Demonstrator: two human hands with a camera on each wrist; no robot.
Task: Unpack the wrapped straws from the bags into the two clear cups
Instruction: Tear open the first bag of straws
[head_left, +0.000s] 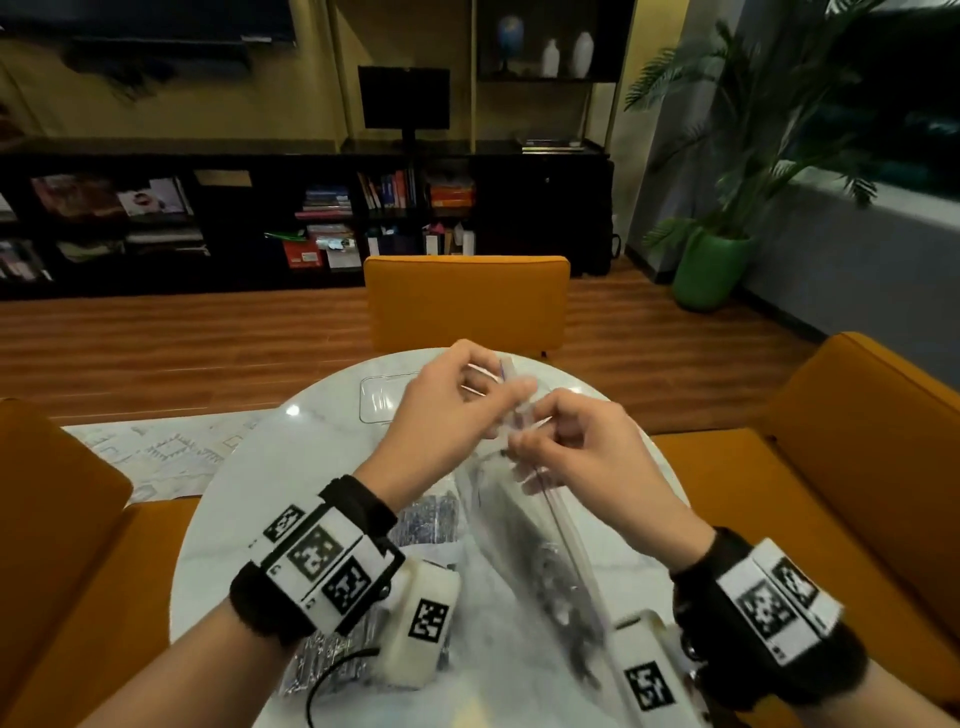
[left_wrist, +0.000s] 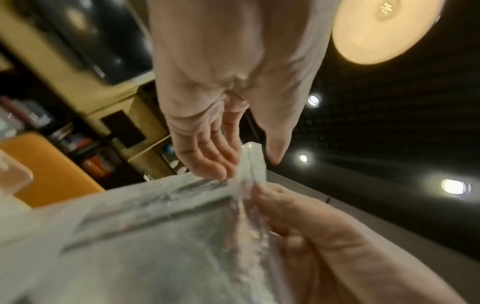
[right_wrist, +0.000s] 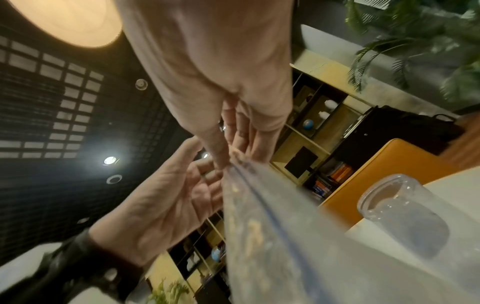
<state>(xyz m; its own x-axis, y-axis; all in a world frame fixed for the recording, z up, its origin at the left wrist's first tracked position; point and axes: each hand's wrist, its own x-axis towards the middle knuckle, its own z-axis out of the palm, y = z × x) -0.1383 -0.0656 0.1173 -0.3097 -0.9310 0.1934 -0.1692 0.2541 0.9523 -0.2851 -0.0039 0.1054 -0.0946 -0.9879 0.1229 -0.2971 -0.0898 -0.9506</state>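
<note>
A clear zip bag (head_left: 540, 530) of wrapped straws hangs lifted over the round white table (head_left: 218, 525). My left hand (head_left: 457, 395) pinches one side of its top edge, and my right hand (head_left: 550, 441) pinches the other side just below it. In the left wrist view the bag (left_wrist: 161, 236) bunches up between my left hand (left_wrist: 221, 162) and right hand (left_wrist: 280, 205). The right wrist view has the bag's zip strip (right_wrist: 262, 197) running down from my right hand (right_wrist: 233, 152). A clear cup (right_wrist: 405, 214) stands on the table to the right.
Another bag of wrapped straws (head_left: 431, 514) lies on the table under my left wrist. A flat clear bag (head_left: 384, 397) lies at the far edge. Orange chairs (head_left: 467, 301) surround the table, with one close on the right (head_left: 857, 467).
</note>
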